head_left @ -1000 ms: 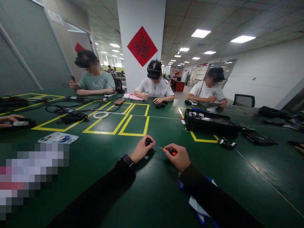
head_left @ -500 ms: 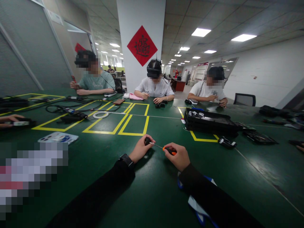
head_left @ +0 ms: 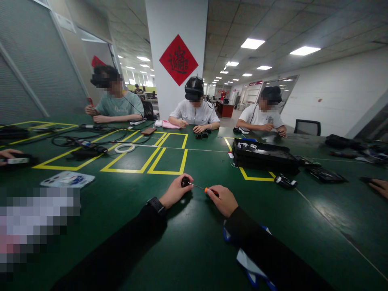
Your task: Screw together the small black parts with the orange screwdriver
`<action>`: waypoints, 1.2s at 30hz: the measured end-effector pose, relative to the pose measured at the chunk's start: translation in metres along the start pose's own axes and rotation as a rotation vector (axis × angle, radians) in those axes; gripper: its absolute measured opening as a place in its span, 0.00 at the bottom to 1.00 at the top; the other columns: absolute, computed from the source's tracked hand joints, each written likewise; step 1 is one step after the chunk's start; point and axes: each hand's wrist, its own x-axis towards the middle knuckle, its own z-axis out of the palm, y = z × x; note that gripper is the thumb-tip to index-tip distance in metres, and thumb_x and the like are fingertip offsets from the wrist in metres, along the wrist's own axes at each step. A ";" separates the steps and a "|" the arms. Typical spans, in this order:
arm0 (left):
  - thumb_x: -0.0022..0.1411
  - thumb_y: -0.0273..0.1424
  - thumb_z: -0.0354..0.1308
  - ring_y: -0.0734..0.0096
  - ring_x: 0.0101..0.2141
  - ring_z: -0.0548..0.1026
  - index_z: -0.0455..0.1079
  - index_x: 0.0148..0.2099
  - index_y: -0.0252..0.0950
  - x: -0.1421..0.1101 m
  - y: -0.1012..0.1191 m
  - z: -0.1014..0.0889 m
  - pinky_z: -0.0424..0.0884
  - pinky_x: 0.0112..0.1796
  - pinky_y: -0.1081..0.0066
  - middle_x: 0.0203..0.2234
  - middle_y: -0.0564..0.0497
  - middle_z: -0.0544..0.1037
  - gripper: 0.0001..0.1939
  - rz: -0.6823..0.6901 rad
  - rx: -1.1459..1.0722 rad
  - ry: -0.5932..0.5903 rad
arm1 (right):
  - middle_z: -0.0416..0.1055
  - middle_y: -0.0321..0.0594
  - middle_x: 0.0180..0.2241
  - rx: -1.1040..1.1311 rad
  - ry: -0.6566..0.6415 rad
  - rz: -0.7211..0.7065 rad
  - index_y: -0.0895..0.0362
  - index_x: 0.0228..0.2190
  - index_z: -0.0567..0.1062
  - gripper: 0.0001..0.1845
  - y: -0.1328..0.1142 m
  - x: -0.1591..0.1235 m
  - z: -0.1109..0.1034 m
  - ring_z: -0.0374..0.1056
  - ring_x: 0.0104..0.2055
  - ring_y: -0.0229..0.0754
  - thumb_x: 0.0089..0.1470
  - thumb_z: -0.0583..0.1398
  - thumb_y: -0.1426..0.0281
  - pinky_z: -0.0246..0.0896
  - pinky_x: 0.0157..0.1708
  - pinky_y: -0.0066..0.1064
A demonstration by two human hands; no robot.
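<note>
Our left hand pinches a small black rounded part above the green table; our right hand grasps an orange-and-black screwdriver, its thin metal shaft pointing at the part.

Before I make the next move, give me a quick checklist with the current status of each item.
1. Small black part secured: ok, held in the left hand.
2. Screwdriver in hand: ok, the right hand grips its handle.
3. Shaft aimed at the part: ok, it points toward it.
4. Tip seated: cannot tell, too small to see.
5. Right sleeve clear of the blue-edged strap: cannot tell, they overlap in view.
6. Phone away from both hands: ok, off to the left.
</note>
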 end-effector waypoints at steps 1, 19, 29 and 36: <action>0.48 0.30 0.56 0.72 0.31 0.67 0.65 0.34 0.36 0.000 0.000 -0.001 0.63 0.35 0.72 0.29 0.53 0.70 0.08 -0.012 -0.004 0.003 | 0.69 0.39 0.29 0.004 -0.002 -0.016 0.55 0.31 0.74 0.14 0.000 0.001 0.000 0.62 0.34 0.38 0.55 0.51 0.64 0.55 0.34 0.28; 0.52 0.36 0.54 0.75 0.26 0.65 0.65 0.35 0.37 -0.005 0.004 0.000 0.61 0.27 0.76 0.27 0.55 0.69 0.10 -0.102 -0.089 0.021 | 0.67 0.41 0.32 0.086 0.022 0.012 0.57 0.29 0.74 0.12 0.012 0.006 0.010 0.61 0.38 0.39 0.54 0.51 0.69 0.54 0.41 0.33; 0.52 0.36 0.54 0.72 0.32 0.67 0.65 0.35 0.36 -0.003 -0.002 0.001 0.62 0.36 0.72 0.29 0.53 0.70 0.10 -0.054 -0.048 0.024 | 0.68 0.40 0.35 0.168 0.041 0.034 0.57 0.35 0.71 0.10 0.011 0.004 0.009 0.62 0.39 0.39 0.52 0.53 0.68 0.55 0.41 0.32; 0.52 0.36 0.54 0.72 0.32 0.67 0.64 0.35 0.36 -0.003 0.000 0.000 0.62 0.37 0.72 0.30 0.54 0.70 0.10 -0.049 -0.062 -0.001 | 0.68 0.41 0.33 0.151 0.035 -0.037 0.58 0.31 0.73 0.12 0.015 0.006 0.009 0.61 0.39 0.40 0.55 0.49 0.70 0.54 0.42 0.34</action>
